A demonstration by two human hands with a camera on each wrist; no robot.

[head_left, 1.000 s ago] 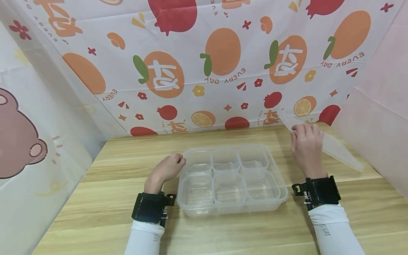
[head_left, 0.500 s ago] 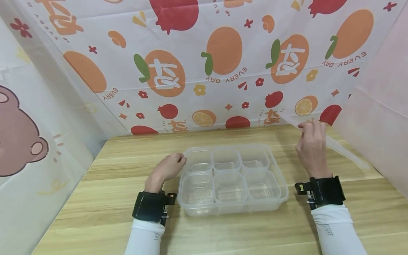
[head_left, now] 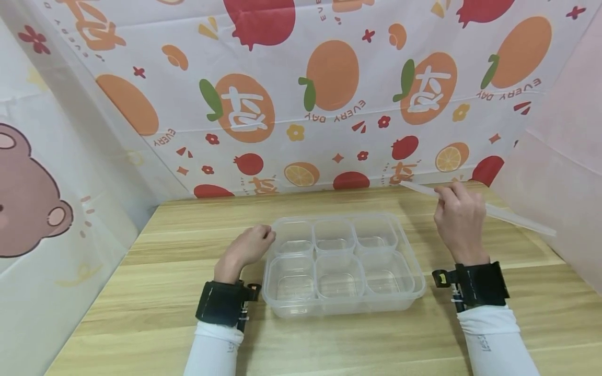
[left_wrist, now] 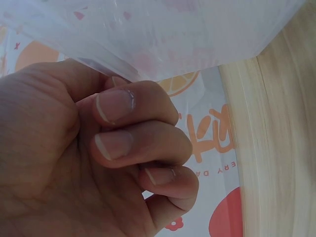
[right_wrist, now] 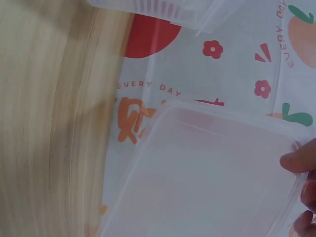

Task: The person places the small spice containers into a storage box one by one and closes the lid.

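Observation:
A clear plastic storage box (head_left: 345, 309) stands without its lid on the table, with several clear compartments (head_left: 338, 277) in two rows inside it. At its far left corner, my left hand (head_left: 246, 246) grips the rim; in the left wrist view its fingers curl close under the box wall (left_wrist: 182, 34), and the thumb is mostly hidden. Right of the box, my right hand (head_left: 460, 222) holds a translucent lid (head_left: 517, 219) by its edge, above the table. The head view shows this lid nearly edge-on. In the right wrist view, the lid's broad face (right_wrist: 212, 173) shows.
The wood-grain table (head_left: 155, 292) reaches back to a fruit-print cloth (head_left: 282, 78). A bear-print cloth hangs at the left (head_left: 28, 198) and a pale pink cloth (head_left: 559, 172) at the right. Black wrist straps with cameras sit on both wrists.
The lid has tilted from showing its face to nearly edge-on, and its right end has shifted right and up. My right hand has moved slightly right. The left hand and box stay put.

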